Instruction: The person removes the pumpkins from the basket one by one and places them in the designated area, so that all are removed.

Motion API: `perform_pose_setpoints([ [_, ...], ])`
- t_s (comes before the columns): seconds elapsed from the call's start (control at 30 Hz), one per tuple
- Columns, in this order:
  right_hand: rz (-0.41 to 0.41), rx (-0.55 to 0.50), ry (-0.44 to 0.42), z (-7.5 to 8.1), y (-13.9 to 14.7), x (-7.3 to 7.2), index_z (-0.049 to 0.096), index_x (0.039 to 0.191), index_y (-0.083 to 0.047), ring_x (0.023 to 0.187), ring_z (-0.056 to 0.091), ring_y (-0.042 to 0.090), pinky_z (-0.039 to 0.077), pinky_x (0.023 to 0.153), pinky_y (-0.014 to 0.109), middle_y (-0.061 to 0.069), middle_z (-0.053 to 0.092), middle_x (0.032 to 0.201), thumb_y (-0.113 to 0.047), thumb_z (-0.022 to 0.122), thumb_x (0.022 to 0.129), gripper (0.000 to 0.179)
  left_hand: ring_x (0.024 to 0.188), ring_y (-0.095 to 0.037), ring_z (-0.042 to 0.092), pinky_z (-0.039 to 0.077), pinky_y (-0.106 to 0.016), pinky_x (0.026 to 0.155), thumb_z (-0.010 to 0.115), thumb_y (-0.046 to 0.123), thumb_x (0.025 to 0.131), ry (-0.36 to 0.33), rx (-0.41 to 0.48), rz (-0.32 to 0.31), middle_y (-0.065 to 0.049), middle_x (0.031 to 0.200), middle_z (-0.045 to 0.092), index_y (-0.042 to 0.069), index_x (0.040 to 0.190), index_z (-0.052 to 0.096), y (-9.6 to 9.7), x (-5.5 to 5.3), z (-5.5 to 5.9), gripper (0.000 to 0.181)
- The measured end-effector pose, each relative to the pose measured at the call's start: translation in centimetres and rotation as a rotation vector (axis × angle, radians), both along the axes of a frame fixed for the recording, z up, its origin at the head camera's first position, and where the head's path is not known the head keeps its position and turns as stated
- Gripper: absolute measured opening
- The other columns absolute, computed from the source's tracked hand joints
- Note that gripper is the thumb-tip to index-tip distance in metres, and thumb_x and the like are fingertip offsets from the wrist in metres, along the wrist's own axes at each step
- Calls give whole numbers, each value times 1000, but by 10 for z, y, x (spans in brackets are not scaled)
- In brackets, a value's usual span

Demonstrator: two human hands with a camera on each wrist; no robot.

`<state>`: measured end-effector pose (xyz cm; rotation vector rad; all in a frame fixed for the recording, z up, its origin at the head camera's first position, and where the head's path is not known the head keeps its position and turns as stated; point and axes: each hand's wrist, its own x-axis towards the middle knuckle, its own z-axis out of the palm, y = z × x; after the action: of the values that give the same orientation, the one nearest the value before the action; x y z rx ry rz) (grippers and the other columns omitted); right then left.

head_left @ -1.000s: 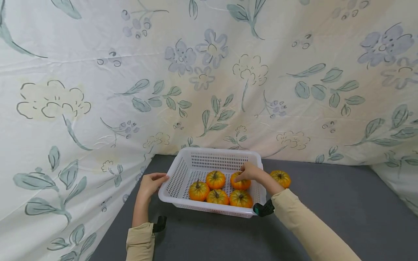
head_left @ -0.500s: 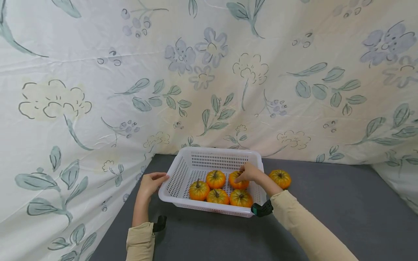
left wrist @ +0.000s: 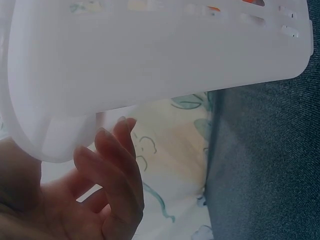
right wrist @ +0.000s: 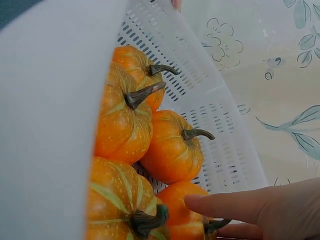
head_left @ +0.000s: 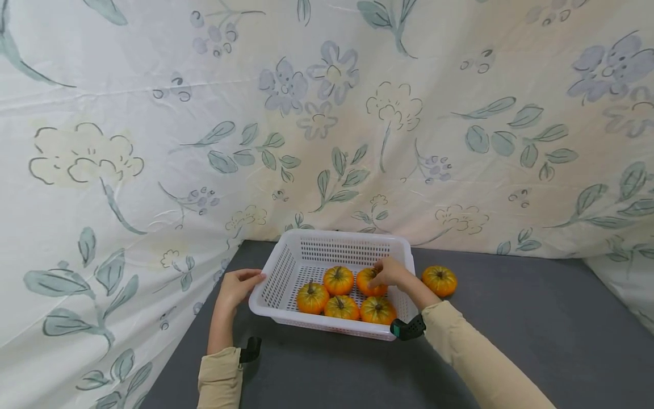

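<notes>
A white slotted plastic basket [head_left: 327,323] holds several small orange pumpkins with dark stems. At its left end, my left hand [head_left: 237,289] grips the rim, thumb over it and fingers curled beneath, as the left wrist view shows. My right hand [head_left: 397,274] reaches over the right side and holds a pumpkin [head_left: 365,280] at the back right of the group. In the right wrist view the thumb [right wrist: 212,204] lies on this pumpkin [right wrist: 177,202]; the other fingers are mostly hidden. A pumpkin [head_left: 378,311] sits just in front of it, and another [head_left: 338,280] to its left.
One more pumpkin [head_left: 440,280] lies outside the basket, on the dark grey tabletop [head_left: 511,329] to the right. Behind the table hangs a flower-patterned cloth [head_left: 327,113], close to the basket's back rim.
The pumpkin under my right hand has shifted slightly left, towards the back pumpkin beside it, and the hand has gone with it. My left hand keeps its place on the rim.
</notes>
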<state>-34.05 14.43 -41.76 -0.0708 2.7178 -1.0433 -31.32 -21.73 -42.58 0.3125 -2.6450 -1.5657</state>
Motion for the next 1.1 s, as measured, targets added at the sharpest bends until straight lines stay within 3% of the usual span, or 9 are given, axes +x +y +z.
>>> perform_pose_setpoints([
  [1.1, -13, -21, 16, -7, -3, 0, 56, 128, 11, 118, 57, 38, 46, 102, 49, 29, 58, 129, -7, 82, 73, 64, 82, -18, 66, 51, -28, 63, 68, 25, 90, 20, -5, 7, -23, 114, 67, -1, 121, 65, 0, 1, -1, 40],
])
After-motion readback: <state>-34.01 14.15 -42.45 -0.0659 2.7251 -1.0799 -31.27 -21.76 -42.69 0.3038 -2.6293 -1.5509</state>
